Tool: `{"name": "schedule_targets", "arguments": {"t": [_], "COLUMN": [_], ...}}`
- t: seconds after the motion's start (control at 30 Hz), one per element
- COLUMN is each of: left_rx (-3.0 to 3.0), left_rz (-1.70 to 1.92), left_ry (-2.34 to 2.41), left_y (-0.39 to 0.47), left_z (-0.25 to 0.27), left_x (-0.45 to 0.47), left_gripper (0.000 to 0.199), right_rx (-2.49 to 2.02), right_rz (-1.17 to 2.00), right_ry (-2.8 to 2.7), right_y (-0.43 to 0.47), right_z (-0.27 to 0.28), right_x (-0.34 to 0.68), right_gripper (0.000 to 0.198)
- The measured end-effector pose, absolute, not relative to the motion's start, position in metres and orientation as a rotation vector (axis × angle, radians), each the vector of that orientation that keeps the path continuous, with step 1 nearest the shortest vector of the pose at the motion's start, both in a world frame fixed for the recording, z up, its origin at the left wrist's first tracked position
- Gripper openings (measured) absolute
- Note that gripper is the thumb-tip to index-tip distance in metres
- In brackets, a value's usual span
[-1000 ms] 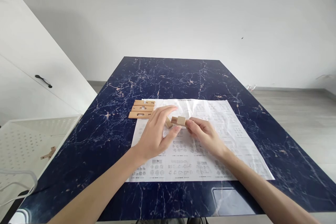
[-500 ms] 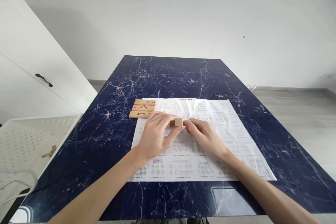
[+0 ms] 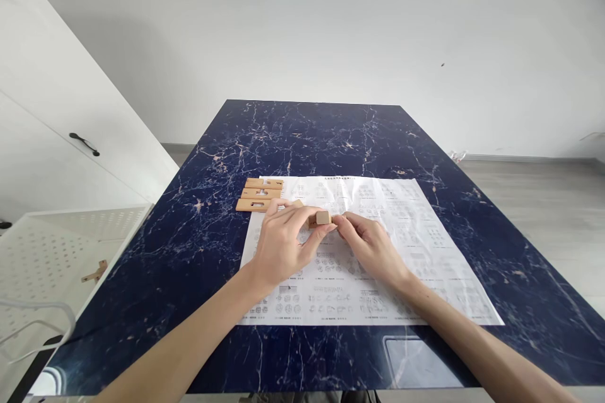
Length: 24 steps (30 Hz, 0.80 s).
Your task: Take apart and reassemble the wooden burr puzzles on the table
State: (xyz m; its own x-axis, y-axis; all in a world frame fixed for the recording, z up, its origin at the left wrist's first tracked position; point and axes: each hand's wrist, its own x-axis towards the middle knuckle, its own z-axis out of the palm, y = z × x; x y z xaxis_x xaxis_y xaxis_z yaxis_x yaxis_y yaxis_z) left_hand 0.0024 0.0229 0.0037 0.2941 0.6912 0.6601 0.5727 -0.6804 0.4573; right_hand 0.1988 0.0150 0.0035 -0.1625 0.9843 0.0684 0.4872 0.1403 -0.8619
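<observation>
Light wooden puzzle pieces point(image 3: 324, 218) are between my two hands, above the printed sheet point(image 3: 425, 252). My left hand point(image 3: 283, 242) is closed round them, thumb below and fingers over the top. One square block end faces me, and another wooden end shows behind my left knuckles. At the right side of the pieces, my right hand point(image 3: 366, 239) has its thumb and forefinger pinched on a wooden end. How the pieces fit together is mostly hidden by my fingers. Three notched wooden bars point(image 3: 253, 204) lie side by side at the sheet's upper left corner.
The sheet, printed with small diagrams, lies creased on a dark blue marbled table point(image 3: 302, 138). Left of the table, a white perforated surface point(image 3: 38, 252) holds a small wooden piece point(image 3: 97, 271) and a white cable. A white cabinet point(image 3: 57, 94) stands behind it.
The view has shifted slightly. The held block end has tilted a little, and another wooden end now shows behind my left hand's knuckles. Both hands keep their hold.
</observation>
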Motion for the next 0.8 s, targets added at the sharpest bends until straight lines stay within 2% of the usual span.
{"name": "schedule_targets", "arguments": {"t": [0.53, 0.8], "left_rx": [2.396, 2.198], "left_rz": [1.196, 1.075], "left_ry": [1.198, 1.225], "left_y": [0.023, 0.024], "left_z": [0.013, 0.018], "left_x": [0.002, -0.002], "left_gripper": [0.030, 0.028], "right_rx": [-1.357, -1.177], "right_rz": [1.007, 1.027], "right_ry": [-1.813, -1.986], "right_y": [0.016, 0.011], "right_z": [-0.001, 0.002], "right_x": [0.204, 0.203], "right_gripper": [0.051, 0.040]}}
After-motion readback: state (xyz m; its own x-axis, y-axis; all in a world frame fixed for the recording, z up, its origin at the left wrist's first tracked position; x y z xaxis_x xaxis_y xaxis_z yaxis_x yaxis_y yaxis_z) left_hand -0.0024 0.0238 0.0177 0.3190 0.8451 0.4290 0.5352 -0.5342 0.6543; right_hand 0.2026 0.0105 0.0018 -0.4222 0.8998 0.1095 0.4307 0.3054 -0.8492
